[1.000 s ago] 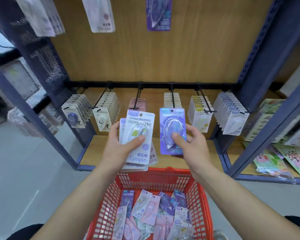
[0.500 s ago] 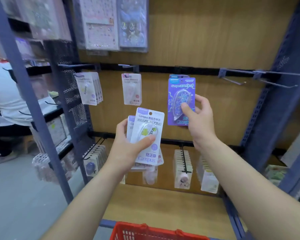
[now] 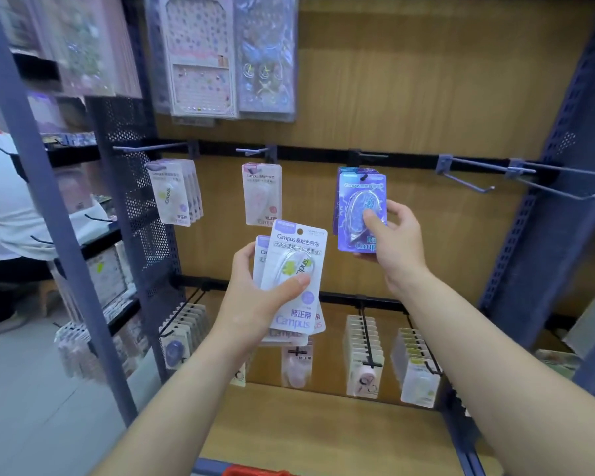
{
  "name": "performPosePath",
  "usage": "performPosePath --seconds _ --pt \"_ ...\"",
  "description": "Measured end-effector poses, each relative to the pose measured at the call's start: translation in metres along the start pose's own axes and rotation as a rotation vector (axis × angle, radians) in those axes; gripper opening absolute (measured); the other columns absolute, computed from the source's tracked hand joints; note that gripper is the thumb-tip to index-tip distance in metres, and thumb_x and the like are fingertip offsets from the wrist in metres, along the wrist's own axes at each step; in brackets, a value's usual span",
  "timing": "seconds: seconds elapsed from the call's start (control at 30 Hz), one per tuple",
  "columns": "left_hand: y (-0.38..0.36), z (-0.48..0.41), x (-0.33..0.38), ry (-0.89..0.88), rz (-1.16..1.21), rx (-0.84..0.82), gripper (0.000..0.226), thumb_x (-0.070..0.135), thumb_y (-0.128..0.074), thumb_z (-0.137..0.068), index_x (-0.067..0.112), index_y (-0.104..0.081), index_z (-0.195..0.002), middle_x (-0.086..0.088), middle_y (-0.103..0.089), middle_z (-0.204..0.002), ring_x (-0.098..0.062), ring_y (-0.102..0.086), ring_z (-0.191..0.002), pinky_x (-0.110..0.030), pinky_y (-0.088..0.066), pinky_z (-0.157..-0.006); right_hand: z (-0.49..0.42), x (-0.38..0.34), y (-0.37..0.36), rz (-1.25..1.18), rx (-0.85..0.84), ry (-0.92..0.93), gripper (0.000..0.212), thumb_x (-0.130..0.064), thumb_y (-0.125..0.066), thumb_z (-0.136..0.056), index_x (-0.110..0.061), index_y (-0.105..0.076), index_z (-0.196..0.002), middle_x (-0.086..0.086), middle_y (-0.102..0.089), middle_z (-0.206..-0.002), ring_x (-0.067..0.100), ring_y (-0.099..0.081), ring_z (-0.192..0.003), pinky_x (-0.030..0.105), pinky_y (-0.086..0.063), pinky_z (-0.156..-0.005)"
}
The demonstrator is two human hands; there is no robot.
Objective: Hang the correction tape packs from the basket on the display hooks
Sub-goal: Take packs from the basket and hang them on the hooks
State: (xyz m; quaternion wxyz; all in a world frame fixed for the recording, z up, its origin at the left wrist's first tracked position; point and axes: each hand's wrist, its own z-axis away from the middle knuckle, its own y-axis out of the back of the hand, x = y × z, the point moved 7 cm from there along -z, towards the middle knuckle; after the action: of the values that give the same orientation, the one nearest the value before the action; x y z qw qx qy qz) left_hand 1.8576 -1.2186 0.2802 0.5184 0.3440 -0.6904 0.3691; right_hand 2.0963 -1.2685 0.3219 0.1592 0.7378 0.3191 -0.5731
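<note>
My left hand point(image 3: 255, 297) grips a small stack of white Campus correction tape packs point(image 3: 298, 269), thumb across the front one, held in front of the shelf. My right hand point(image 3: 394, 240) pinches a purple correction tape pack point(image 3: 361, 204) whose hole sits on the tip of a display hook point(image 3: 366, 156) under the black rail, in front of other purple packs hanging there. White packs point(image 3: 172, 192) and a pink pack point(image 3: 261, 194) hang on hooks to the left. Only the red rim of the basket point(image 3: 255, 471) shows at the bottom edge.
Two bare hooks point(image 3: 474, 175) jut from the rail at the right. Lower hooks carry rows of packs point(image 3: 364, 352). Sticker sheets point(image 3: 200, 56) hang above. Blue uprights point(image 3: 59, 214) frame the bay. A person in a white top point(image 3: 4, 207) crouches at far left.
The view has tilted up from the basket to the upper rail. My right hand has raised the purple pack up and right onto the hook; my left hand rose with its stack.
</note>
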Motion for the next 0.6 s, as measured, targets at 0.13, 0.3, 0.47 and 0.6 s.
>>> performPosePath --seconds 0.13,0.3,0.47,0.6 --pt "0.001 -0.003 -0.006 0.017 -0.009 0.006 0.075 0.016 -0.085 -0.080 0.032 -0.040 -0.138 0.008 -0.071 -0.115 -0.011 -0.077 -0.091 -0.027 -0.061 -0.064 -0.013 0.013 -0.004 0.131 0.046 -0.114 0.044 -0.033 -0.069 -0.097 -0.020 -0.049 -0.134 0.002 -0.067 -0.125 0.017 -0.074 -0.094 0.037 -0.063 -0.076" --pt "0.000 -0.008 -0.018 0.044 0.014 0.010 0.073 0.019 -0.085 -0.081 0.031 -0.041 -0.137 0.005 -0.070 -0.119 -0.015 -0.077 -0.095 -0.037 -0.064 -0.075 0.046 0.043 -0.003 0.351 0.012 -0.100 0.068 -0.053 -0.065 -0.094 -0.022 -0.041 -0.150 -0.003 -0.054 -0.138 0.019 -0.056 -0.124 0.045 -0.043 -0.111" --pt "-0.014 -0.006 -0.039 0.065 0.050 -0.023 0.059 0.020 -0.079 -0.088 0.026 -0.047 -0.137 0.002 -0.072 -0.123 -0.020 -0.075 -0.103 -0.046 -0.063 -0.085 0.121 0.072 -0.044 -0.044 -0.464 -0.299 0.076 -0.064 -0.064 -0.087 -0.039 -0.034 -0.153 -0.012 -0.070 -0.128 0.008 -0.070 -0.112 0.043 -0.054 -0.103" --pt "-0.024 0.003 -0.042 0.048 0.068 -0.061 0.036 0.021 -0.069 -0.097 0.023 -0.060 -0.132 0.000 -0.075 -0.118 -0.022 -0.075 -0.103 -0.039 -0.063 -0.080 0.130 0.067 -0.047 -0.056 -0.486 -0.171 0.064 -0.052 -0.062 -0.094 -0.042 -0.035 -0.151 -0.018 -0.065 -0.135 0.007 -0.067 -0.119 0.040 -0.053 -0.105"
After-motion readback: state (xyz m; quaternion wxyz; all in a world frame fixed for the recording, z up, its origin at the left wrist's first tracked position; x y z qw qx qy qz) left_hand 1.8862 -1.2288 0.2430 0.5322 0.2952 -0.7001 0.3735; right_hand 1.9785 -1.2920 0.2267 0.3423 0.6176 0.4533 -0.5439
